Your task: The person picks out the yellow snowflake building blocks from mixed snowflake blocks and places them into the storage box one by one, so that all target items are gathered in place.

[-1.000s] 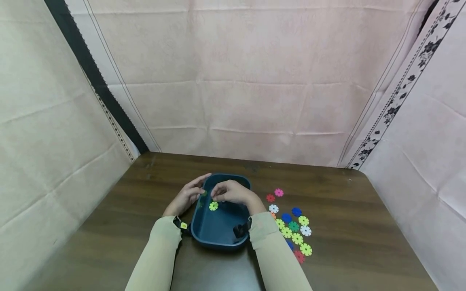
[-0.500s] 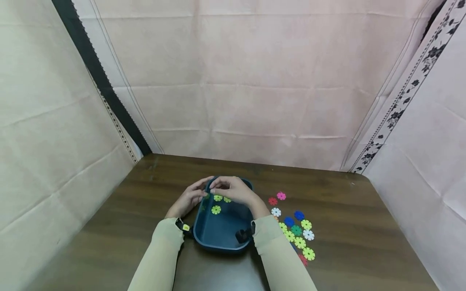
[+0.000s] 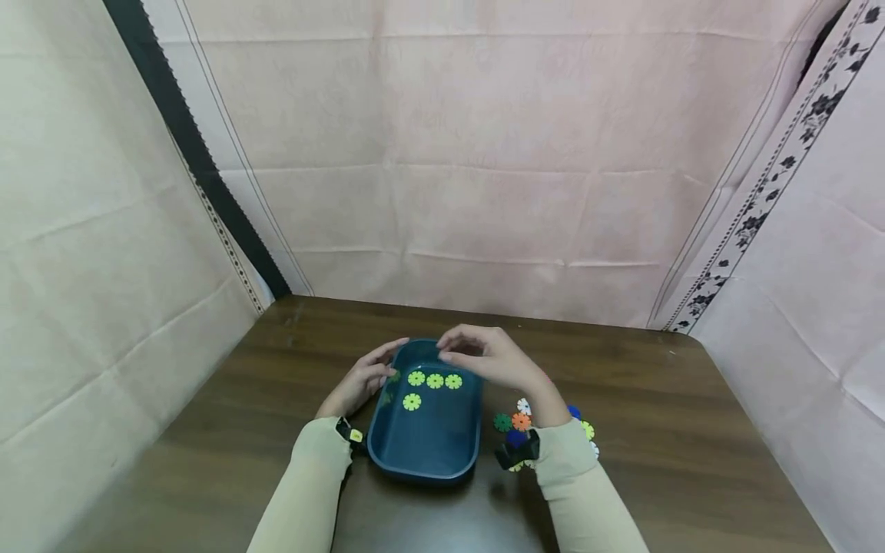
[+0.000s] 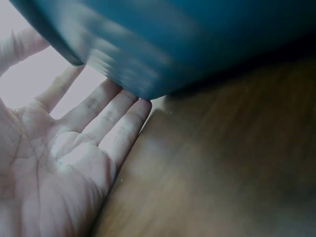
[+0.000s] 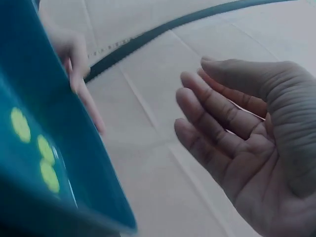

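A blue rectangular tray (image 3: 442, 453) sits on the table in the head view. Inside it lie yellow-green flower-shaped discs (image 3: 435, 381): three in a row and one below the leftmost. My left hand (image 3: 359, 382) holds the tray's left side, thumb over the rim and the other fingers against the outer wall. In the left wrist view, those fingertips (image 4: 143, 104) touch the outside of the tray. My right hand (image 3: 494, 359) hovers over the tray's upper right rim. Its fingers are loosely bent with nothing between them, as the right wrist view shows.
Right of the tray, loose flower discs lie on the wooden table (image 3: 691, 461), partly hidden by my right forearm. Among them are an orange disc (image 3: 522, 422), a green disc (image 3: 502, 422) and a white disc (image 3: 523, 405). Cloth walls (image 3: 484, 192) surround the table.
My right hand has placed yellow-green discs in the tray, completing a row of three, then moved right and up away from them. My left hand stays at the tray's left side.
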